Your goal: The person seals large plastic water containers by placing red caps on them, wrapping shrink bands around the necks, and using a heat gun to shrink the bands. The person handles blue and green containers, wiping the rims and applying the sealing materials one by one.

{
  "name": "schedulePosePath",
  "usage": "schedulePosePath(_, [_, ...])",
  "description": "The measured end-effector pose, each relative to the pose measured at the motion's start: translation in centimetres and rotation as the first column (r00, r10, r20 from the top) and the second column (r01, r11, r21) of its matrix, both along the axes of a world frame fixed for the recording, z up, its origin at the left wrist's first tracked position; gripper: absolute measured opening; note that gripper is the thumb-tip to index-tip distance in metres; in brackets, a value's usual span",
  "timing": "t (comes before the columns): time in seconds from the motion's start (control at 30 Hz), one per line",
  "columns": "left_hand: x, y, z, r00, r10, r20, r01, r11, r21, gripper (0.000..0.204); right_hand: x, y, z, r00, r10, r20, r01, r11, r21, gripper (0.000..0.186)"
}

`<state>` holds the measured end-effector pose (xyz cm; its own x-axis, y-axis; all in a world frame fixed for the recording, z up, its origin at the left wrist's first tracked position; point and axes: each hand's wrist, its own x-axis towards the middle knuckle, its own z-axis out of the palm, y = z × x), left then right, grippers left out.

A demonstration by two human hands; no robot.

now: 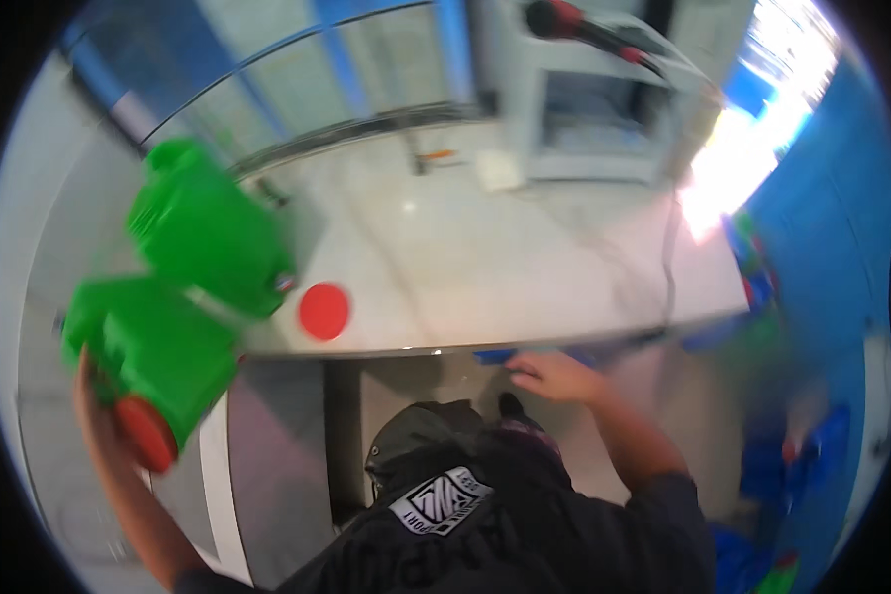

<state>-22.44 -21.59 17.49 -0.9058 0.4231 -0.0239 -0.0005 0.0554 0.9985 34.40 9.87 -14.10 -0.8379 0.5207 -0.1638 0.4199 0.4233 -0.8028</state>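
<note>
My left hand (99, 416) is raised at the left and grips a large green plastic jug (148, 356) with a red cap at its lower end. A second green jug (208, 238) stands just behind it, at the left end of the white counter (485, 257). A loose red cap (324, 310) lies on the counter beside that jug. My right hand (556, 376) rests with fingers curled at the counter's front edge, close to a blue thing under the rim. The picture is blurred by motion.
A white cabinet with a dark red-ended tool on top (584, 30) stands at the back of the counter. Blue panels (822, 218) rise at the right, with bright glare next to them. Blue and green items (792, 465) sit low at the right.
</note>
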Motion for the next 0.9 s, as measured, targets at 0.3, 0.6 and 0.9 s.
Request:
schedulePosePath(0.3, [15.7,13.2,-8.0,0.821,-0.241,-0.517,0.390,0.899,0.200,0.035,-5.5,5.4,9.8,0.975,-0.030,-0.218,0.004,0.993,-0.120,0.040])
schedulePosePath(0.6, [35.7,25.5,-13.3,0.227,-0.388,-0.893,0.792,0.607,-0.063,0.051,-7.2,11.8,10.4,0.998,0.014,-0.067,-0.061,0.612,-0.788,0.114])
schedulePosePath(0.9, [36.4,32.0,-14.6,0.181,-0.382,-0.906,0.805,0.586,-0.086,0.042,-4.0,13.4,10.7,0.595,-0.453,-0.664,0.005,0.828,-0.560,0.067])
